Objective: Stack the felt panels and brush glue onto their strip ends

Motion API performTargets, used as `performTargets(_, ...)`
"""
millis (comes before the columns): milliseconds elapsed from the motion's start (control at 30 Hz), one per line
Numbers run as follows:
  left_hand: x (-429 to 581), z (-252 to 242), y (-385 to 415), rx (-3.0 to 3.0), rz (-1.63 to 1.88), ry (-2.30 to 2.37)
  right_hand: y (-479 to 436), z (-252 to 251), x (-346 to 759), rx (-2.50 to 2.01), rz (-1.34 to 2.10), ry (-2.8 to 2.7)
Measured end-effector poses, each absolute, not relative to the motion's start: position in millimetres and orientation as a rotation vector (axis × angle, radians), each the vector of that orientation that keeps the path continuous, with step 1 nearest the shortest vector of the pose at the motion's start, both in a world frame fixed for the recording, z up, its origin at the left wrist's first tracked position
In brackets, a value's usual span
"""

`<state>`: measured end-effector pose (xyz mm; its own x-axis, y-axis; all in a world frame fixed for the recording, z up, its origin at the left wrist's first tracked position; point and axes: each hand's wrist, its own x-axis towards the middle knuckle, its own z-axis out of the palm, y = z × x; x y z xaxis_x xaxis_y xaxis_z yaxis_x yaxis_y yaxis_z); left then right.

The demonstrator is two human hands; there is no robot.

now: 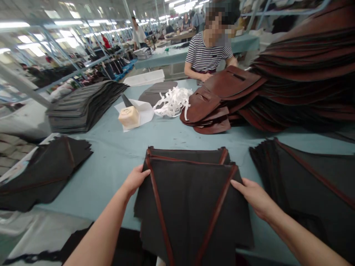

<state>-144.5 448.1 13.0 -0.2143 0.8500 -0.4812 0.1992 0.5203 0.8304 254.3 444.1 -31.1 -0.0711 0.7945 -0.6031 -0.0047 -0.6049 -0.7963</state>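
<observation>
A stack of dark fabric panels with brown leather edge strips (191, 195) lies in front of me on the pale blue table (116, 162). My left hand (135, 180) rests on the stack's left edge, its fingers closed over the brown trim near the top corner. My right hand (253, 197) lies flat on the right edge, fingers stretched toward the other trim strip. Both hands touch the top panel from either side.
More dark panel stacks lie at the left (44, 173), far left (85, 105) and right (305, 184). Brown leather pieces (219, 99) pile up beyond, with white strips (173, 101) and a cream block (129, 117). A person in a striped shirt (208, 55) works opposite.
</observation>
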Motion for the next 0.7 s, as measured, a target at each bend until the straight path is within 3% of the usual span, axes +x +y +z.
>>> performTargets(267, -166, 18, 491, 0.988, 0.828, 1.794, 444, -24, 255, -1.710, 1.590, -0.864)
performTargets(700, -186, 14, 514, 1.503, 0.697, 1.799, 447, -26, 259, -1.643, 1.731, -0.932)
